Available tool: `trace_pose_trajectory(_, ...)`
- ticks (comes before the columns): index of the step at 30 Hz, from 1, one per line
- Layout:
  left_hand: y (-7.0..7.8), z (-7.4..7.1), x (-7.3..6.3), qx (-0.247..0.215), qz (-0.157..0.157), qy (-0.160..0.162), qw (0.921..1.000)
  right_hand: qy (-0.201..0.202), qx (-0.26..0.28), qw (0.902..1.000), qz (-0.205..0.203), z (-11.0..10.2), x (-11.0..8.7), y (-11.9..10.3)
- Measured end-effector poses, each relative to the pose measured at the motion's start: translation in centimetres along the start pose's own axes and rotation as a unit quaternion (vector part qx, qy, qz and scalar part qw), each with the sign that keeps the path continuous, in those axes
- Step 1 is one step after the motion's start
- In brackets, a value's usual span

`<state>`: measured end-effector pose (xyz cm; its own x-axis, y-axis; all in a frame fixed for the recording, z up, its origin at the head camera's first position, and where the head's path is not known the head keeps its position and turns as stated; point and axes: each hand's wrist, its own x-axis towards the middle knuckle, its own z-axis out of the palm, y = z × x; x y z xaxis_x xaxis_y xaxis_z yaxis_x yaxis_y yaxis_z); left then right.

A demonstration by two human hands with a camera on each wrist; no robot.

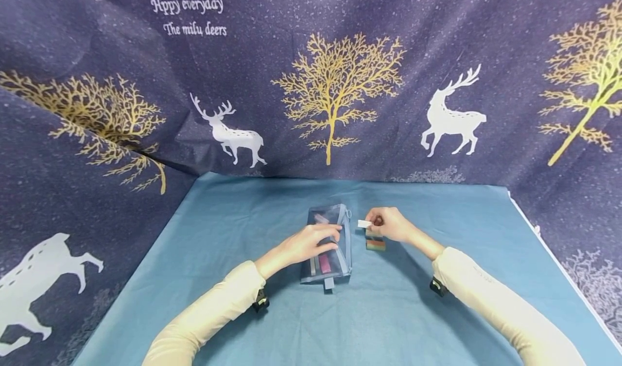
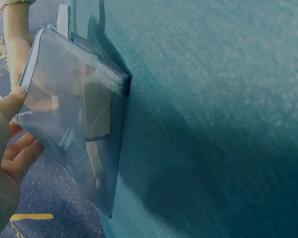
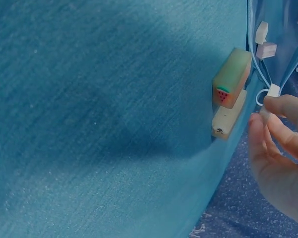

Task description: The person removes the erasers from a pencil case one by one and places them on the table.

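My left hand (image 1: 311, 243) lies over a blue-grey mesh zip pencil pouch (image 1: 347, 247). In the left wrist view its thumb and fingers (image 2: 12, 101) hold the pouch's zippered rim, and the mouth gapes. Through the mesh show a pale block (image 2: 97, 106) and, in the head view, a pink item (image 1: 324, 263). My right hand (image 1: 391, 224) pinches a small white block (image 1: 364, 224), seemingly an eraser, just right of the pouch mouth. Below that hand lie a green-and-orange block with a watermelon print (image 3: 232, 79) and a cream block (image 3: 229, 116).
A blue cloth (image 1: 233, 220) covers the table. Dark printed curtain (image 1: 291, 139) hangs behind and at the sides. The pouch's ring-shaped zip pull (image 3: 261, 97) is close to the right fingers, and a fabric tab (image 1: 329, 283) sticks out at the near end.
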<state>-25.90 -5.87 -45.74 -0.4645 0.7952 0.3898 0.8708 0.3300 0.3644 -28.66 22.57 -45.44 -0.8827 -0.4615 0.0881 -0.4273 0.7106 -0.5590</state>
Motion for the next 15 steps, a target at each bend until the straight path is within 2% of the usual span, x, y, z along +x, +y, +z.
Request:
trace_pose_trajectory(7, -0.04, 0.02, -0.03, 0.0, 0.001, -0.001, 1.0, -0.001, -0.002, 0.9999, 0.014, -0.13, 0.03, 0.04)
trace_pose_trajectory(15, -0.07, 0.05, -0.08, -0.002, 0.003, -0.001, 1.0, 0.015, -0.019, 0.9996, 0.014, -0.13, 0.25, 0.22)
